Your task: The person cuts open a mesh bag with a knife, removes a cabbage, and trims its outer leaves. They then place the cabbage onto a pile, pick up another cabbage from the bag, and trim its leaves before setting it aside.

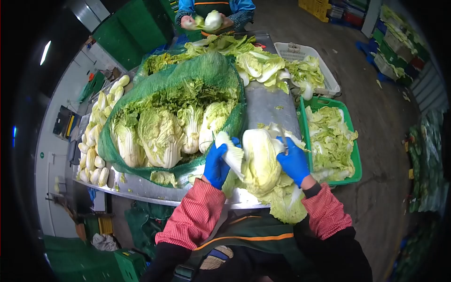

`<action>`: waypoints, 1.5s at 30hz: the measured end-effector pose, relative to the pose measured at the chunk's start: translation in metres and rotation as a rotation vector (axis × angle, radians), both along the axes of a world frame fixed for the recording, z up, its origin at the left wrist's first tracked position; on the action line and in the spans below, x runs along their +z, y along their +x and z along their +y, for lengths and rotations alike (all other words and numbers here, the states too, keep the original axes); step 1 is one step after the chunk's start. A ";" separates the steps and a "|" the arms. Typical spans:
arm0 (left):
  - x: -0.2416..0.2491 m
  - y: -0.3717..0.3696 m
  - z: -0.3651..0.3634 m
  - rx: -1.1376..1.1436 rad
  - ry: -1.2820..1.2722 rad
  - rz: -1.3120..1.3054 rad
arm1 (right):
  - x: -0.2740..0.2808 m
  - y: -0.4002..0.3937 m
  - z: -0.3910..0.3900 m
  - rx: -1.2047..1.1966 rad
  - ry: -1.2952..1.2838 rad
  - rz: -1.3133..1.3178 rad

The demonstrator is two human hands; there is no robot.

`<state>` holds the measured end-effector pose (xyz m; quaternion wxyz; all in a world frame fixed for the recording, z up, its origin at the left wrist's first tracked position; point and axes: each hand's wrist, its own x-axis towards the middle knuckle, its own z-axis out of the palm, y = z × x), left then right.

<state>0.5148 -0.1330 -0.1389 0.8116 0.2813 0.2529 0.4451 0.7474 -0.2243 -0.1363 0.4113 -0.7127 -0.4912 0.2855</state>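
Observation:
Both my hands wear blue gloves. My left hand (217,167) is closed on a loose cabbage leaf (228,152), pale at the stem, just left of a napa cabbage. That napa cabbage (260,164) lies on the metal table near its front edge, its white base end pointing away from me. My right hand (293,162) is closed beside the cabbage's right side, around what looks like a thin knife (283,141), mostly hidden by the fingers. Loose outer leaves (287,203) spread under the cabbage and hang over the table edge.
A green mesh sack (188,70) of several napa cabbages stands open at left. Trimmed cabbages (96,136) are piled beyond it. At right are a green crate (358,167) and a white crate (331,77) with leaves. Across the metal table (270,105), another person (213,9) holds a cabbage.

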 end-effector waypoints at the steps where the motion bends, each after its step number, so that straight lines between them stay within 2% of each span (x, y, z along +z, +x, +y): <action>1: -0.004 0.001 0.003 -0.004 0.064 0.084 | -0.008 -0.007 0.000 0.004 0.023 -0.026; 2: -0.017 -0.001 0.010 0.081 0.133 0.243 | -0.016 -0.012 0.003 -0.007 0.042 0.051; 5: -0.041 -0.023 0.019 0.148 0.622 1.003 | -0.021 -0.009 0.001 -0.019 0.028 0.214; 6: -0.050 -0.037 0.019 0.075 0.822 1.260 | -0.021 -0.005 0.001 -0.023 0.015 0.259; 7: -0.029 -0.037 0.011 0.059 0.875 1.479 | -0.026 0.002 -0.002 -0.010 0.016 0.293; 9: -0.014 -0.025 0.002 0.178 0.810 1.159 | -0.040 0.017 -0.012 0.020 0.005 0.364; 11: -0.011 -0.002 -0.001 0.121 0.792 1.103 | -0.039 0.029 -0.015 0.075 0.029 0.388; 12: -0.037 0.011 0.008 0.141 0.890 1.196 | -0.034 0.032 -0.015 0.100 0.045 0.400; 13: -0.026 0.029 0.010 -0.023 0.820 1.465 | -0.026 0.034 -0.012 0.082 0.039 0.377; 15: -0.023 0.066 0.013 -0.135 0.668 1.675 | -0.011 0.036 -0.007 0.041 0.030 0.330; 16: -0.027 0.071 0.018 -0.140 0.623 1.700 | -0.023 0.041 -0.004 0.042 0.042 0.269; 18: -0.043 0.079 0.026 -0.151 0.530 1.749 | -0.024 0.040 -0.006 -0.016 0.037 -0.179; 19: -0.050 0.079 0.028 -0.141 0.565 1.729 | -0.025 0.039 -0.007 -0.044 0.031 -0.403; 21: -0.062 0.068 0.031 -0.121 0.635 1.691 | -0.025 0.034 -0.008 -0.055 0.000 -0.303; 22: -0.067 0.062 0.032 -0.129 0.641 1.539 | -0.024 0.031 -0.008 -0.059 -0.013 -0.253; 24: -0.076 0.054 0.022 -0.086 0.352 1.000 | -0.019 0.026 -0.006 -0.029 -0.129 -0.109; 25: -0.059 0.056 0.014 -0.069 0.212 0.728 | -0.016 0.023 -0.004 -0.011 -0.208 -0.025; 26: -0.039 0.051 0.002 -0.144 0.036 0.555 | -0.008 0.020 -0.006 -0.003 -0.258 0.187; 27: -0.027 0.050 -0.003 -0.185 0.094 0.435 | 0.009 0.014 -0.007 0.010 -0.306 0.400; 29: -0.010 0.043 -0.007 -0.245 0.209 0.194 | 0.014 0.005 -0.006 0.077 -0.126 0.495; 30: 0.010 0.041 -0.011 -0.284 0.270 0.168 | 0.016 0.000 -0.005 0.116 -0.039 0.544; 33: 0.019 0.024 -0.009 -0.362 0.068 0.067 | 0.038 -0.013 0.002 0.205 0.086 0.387; 34: 0.020 0.016 -0.012 -0.376 -0.120 -0.013 | 0.041 -0.015 0.003 0.200 -0.015 0.368; 37: 0.015 0.014 -0.027 -0.134 -0.283 0.035 | 0.040 -0.024 0.001 0.175 -0.025 0.230; 38: 0.016 0.012 -0.030 -0.110 -0.267 0.075 | 0.042 -0.027 0.000 0.101 0.073 0.054; 41: 0.015 0.015 -0.029 0.003 0.201 0.233 | 0.052 -0.036 0.001 0.205 0.016 0.027; 42: 0.021 0.015 -0.031 0.038 0.278 0.285 | 0.049 -0.043 0.003 0.194 0.274 -0.107; 45: 0.025 0.014 -0.029 0.106 0.495 0.397 | 0.065 -0.040 0.000 0.267 0.108 0.007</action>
